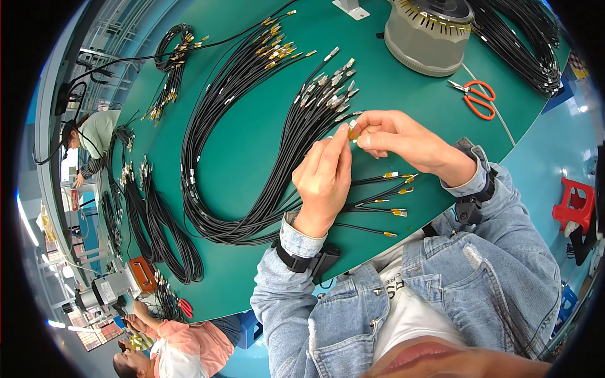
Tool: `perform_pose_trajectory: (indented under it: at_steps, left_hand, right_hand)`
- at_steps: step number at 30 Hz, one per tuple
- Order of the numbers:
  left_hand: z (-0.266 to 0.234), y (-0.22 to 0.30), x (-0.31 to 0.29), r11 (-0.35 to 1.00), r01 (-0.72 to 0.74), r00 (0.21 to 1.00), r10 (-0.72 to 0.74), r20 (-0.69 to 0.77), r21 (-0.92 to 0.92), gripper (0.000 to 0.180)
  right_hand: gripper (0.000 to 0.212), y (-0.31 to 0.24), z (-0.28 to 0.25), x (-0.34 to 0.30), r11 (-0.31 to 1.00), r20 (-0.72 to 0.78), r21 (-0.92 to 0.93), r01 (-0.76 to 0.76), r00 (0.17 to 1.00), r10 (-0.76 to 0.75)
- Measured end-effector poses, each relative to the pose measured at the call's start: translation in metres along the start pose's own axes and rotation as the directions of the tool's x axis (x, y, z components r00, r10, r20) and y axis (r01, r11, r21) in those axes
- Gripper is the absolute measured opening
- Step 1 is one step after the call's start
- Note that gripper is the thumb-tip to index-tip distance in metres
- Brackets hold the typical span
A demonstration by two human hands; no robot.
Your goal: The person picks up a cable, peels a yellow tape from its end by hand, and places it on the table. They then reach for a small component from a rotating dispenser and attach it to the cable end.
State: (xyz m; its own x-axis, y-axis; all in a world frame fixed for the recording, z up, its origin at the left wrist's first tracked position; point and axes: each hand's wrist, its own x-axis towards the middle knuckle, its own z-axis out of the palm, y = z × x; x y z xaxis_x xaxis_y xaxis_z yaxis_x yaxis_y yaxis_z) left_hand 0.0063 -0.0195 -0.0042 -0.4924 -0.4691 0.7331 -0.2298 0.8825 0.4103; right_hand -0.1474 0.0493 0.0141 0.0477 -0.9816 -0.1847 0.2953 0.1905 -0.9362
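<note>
My left hand (323,179) and my right hand (400,140) meet fingertip to fingertip over the green table. Between them they pinch a small yellow cable connector (353,130) with a pale end; its cable is mostly hidden behind my left hand. A big U-shaped bundle of black cables (205,227) curves around to the left of my hands. Silver connector ends (328,91) lie just beyond my fingers. Several loose cable ends with yellow connectors (398,212) spread out below my right hand.
Orange-handled scissors (482,99) lie open to the right, near a round grey machine (428,38). More black cable coils (523,50) lie at the far right and others (164,233) at the left. Two co-workers (189,346) are by the left edge. A red stool (573,205) stands right.
</note>
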Motion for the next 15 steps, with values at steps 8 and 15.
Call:
perform_pose_trajectory:
  at_steps: [8, 15]
  left_hand:
    - [-0.0031, 0.0081, 0.0019, 0.979, 0.193, 0.981, -0.189, 0.052, -0.069, 0.022]
    - [-0.0017, 0.0076, -0.0003, 0.863, 0.398, 0.917, -0.385, 0.104, -0.311, 0.010]
  right_hand:
    - [0.011, 0.0085, 0.0001, 0.0007, 0.996, -0.055, 0.038, 0.086, 0.995, -0.084]
    - [0.011, 0.0073, 0.0019, -0.0002, 0.995, -0.057, 0.046, 0.091, 0.994, -0.088]
